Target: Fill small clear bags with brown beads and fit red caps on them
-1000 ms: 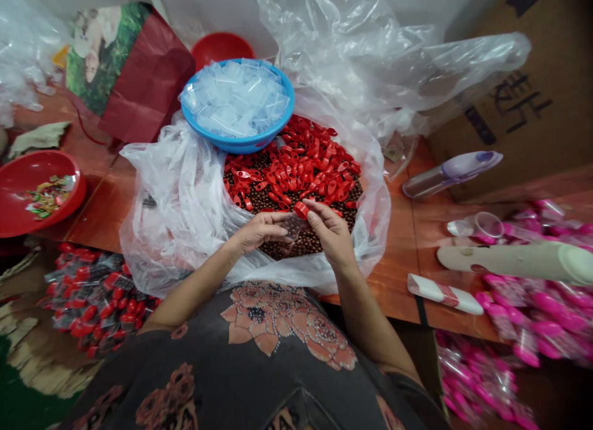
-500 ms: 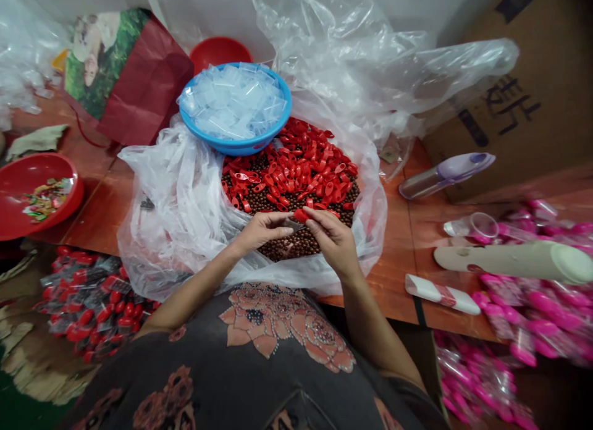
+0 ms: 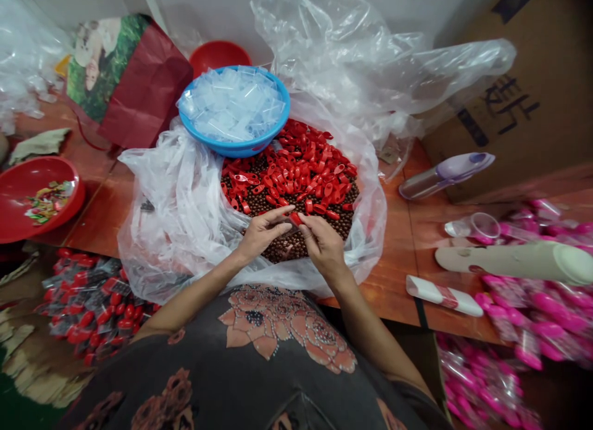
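Observation:
Above a pile of brown beads (image 3: 278, 251), my two hands meet at the fingertips. My right hand (image 3: 325, 244) pinches a small red plastic cap (image 3: 295, 219). Thumb and forefinger of my left hand (image 3: 262, 235) close on a small clear piece of plastic, mostly hidden by the fingers, right against the red cap. Many loose red caps (image 3: 310, 164) lie on the beads just beyond. Crumpled white plastic sheeting (image 3: 171, 195) surrounds the pile. At its far left edge, a blue bowl (image 3: 241, 151) holds many clear plastic pieces.
To the left stand a red bowl (image 3: 18, 223) with colourful scraps and a dark red paper bag (image 3: 143, 78). Finished-looking red-capped pieces (image 3: 97, 312) heap below. On the right are a thermos (image 3: 445, 173), a pale cylinder (image 3: 500, 261), pink packs (image 3: 551, 306) and a cardboard box (image 3: 523, 109).
My right hand has moved left and slightly down, bringing the red cap against the clear piece at my left fingertips. My left hand has shifted only a little.

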`<move>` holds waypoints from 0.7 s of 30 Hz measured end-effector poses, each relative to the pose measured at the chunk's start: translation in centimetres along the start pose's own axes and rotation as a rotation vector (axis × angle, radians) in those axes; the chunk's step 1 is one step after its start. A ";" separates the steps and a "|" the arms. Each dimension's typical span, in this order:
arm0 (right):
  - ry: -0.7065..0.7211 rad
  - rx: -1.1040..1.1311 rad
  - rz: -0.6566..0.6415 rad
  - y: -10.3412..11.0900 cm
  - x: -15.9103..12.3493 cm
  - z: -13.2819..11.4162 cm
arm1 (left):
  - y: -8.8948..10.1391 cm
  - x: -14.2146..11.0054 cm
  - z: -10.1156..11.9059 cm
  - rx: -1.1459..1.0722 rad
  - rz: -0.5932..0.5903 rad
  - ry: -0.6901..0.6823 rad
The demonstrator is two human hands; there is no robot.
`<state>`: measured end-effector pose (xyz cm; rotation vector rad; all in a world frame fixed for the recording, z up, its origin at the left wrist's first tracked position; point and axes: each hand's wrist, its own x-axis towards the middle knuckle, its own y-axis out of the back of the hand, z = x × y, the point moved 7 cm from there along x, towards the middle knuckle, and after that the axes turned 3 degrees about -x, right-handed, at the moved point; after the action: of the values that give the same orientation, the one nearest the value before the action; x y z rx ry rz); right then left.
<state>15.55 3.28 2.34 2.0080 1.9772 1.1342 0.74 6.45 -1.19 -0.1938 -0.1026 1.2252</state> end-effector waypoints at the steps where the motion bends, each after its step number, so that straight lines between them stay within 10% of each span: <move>1: -0.028 0.033 0.000 -0.3 -0.1 0.1 | 0.0 0.1 0.0 0.019 0.004 -0.024; 10: -0.486 0.539 0.181 -1.3 -1.0 4.2 | -0.1 0.4 0.0 0.158 -0.002 -0.026; 17: -0.034 -0.052 -0.163 -2.5 -0.1 1.9 | -0.6 -0.2 0.4 0.368 0.065 -0.103; 21: 0.076 -0.224 -0.115 -2.6 -0.2 1.5 | -0.9 -0.1 -0.1 0.212 0.072 -0.025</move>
<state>14.29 4.10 -0.21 1.7437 1.8752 1.3552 1.52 6.03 -1.10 0.0027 0.0136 1.3012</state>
